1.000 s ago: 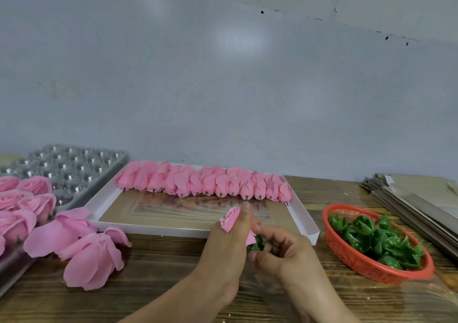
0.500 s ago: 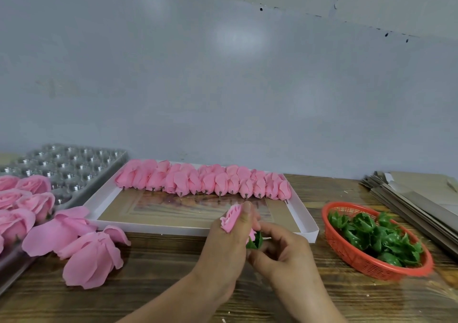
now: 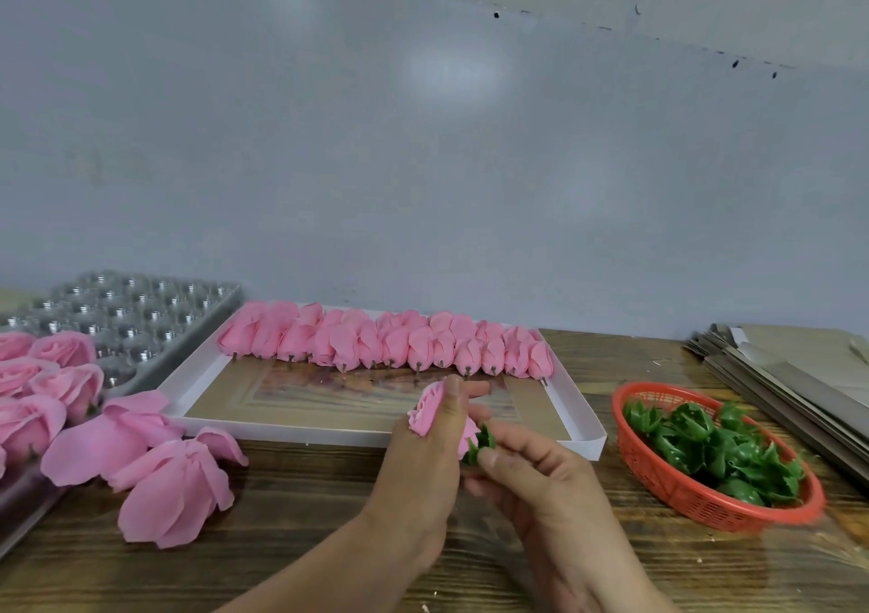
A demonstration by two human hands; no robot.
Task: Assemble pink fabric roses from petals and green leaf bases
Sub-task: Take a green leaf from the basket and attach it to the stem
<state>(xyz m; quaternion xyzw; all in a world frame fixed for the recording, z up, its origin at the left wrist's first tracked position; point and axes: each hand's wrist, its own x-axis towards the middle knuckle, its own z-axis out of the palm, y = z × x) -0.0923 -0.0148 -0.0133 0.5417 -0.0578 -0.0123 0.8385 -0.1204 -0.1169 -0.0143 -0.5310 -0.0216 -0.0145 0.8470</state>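
Left hand (image 3: 418, 452) grips the pink bud (image 3: 429, 412), right hand (image 3: 531, 466) pinches a green leaf base (image 3: 479, 445) beneath it, seating step underway, next surely a firm push home.

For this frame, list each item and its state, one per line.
Left hand: grips a pink fabric rose bud.
Right hand: pinches a green leaf base at the bud's bottom.
Red plastic basket: holds green leaf bases.
White shallow tray: one row of pink buds along its far edge.
Grey moulded tray: partly filled with roses.
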